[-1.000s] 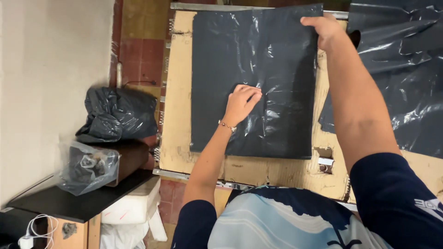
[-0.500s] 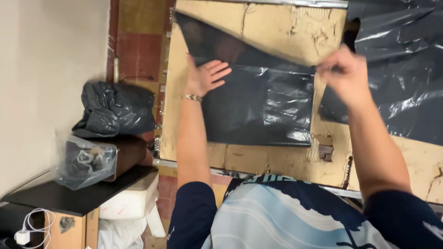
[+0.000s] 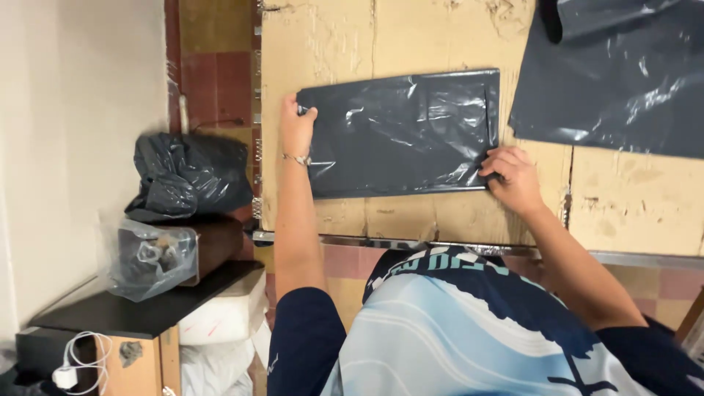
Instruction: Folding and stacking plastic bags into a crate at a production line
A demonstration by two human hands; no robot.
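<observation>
— What are the hands doing?

— The left hand (image 3: 295, 126) is resting on the left edge of a folded dark grey plastic bag (image 3: 402, 133), fingers curling over the upper left corner. Its grip is pressing down on the plastic rather than closing round it. The right hand (image 3: 511, 176) is sitting at the lower right corner of the bag, fingertips pressing together on the edge there; whether they are pinching the plastic or only flattening it, I cannot tell.

— And where is the bag lying?

— It is lying flat on the cardboard-covered table (image 3: 631, 205), forming a wide rectangle, its long edges running left to right. The surface is looking wrinkled and glossy.

— Anything near it?

— Another dark plastic sheet (image 3: 623, 73) is lying to the upper right, apart from the folded bag. Off the table's left side, a stuffed black bag (image 3: 189, 180) is sitting above a clear bag (image 3: 147, 258) on a black shelf (image 3: 147, 312). A white cable (image 3: 77, 359) is hanging below.
</observation>
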